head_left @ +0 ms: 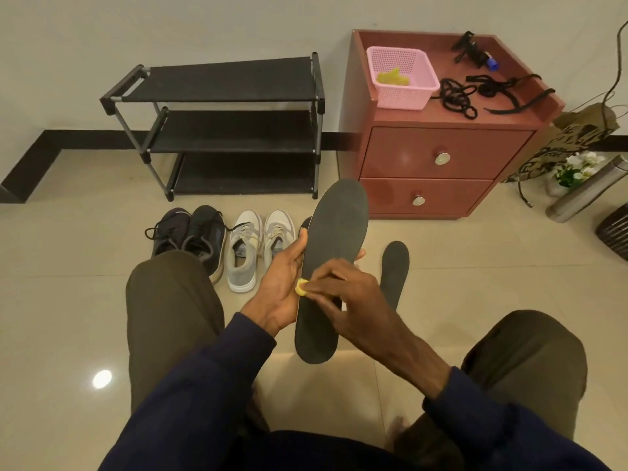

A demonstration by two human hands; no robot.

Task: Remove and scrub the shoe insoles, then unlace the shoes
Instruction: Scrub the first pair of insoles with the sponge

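A long dark insole [336, 232] is held upright in front of me. My left hand [282, 283] grips its left edge, thumb on the front, fingers behind. My right hand [343, 290] pinches a small yellow sponge [301, 287] and presses it against the insole's lower left part. A second dark insole [395, 270] lies on the floor to the right. A pair of dark laced shoes [190, 236] and a pair of grey-white laced shoes [258, 243] stand on the floor beyond my left knee.
A black three-shelf shoe rack [221, 124] stands against the wall. A red-brown two-drawer cabinet [441, 154] carries a pink basket [401, 76] with a yellow cloth, and loose black laces [475, 93]. A paper bag, flowers and a metal flask [584, 192] sit at right.
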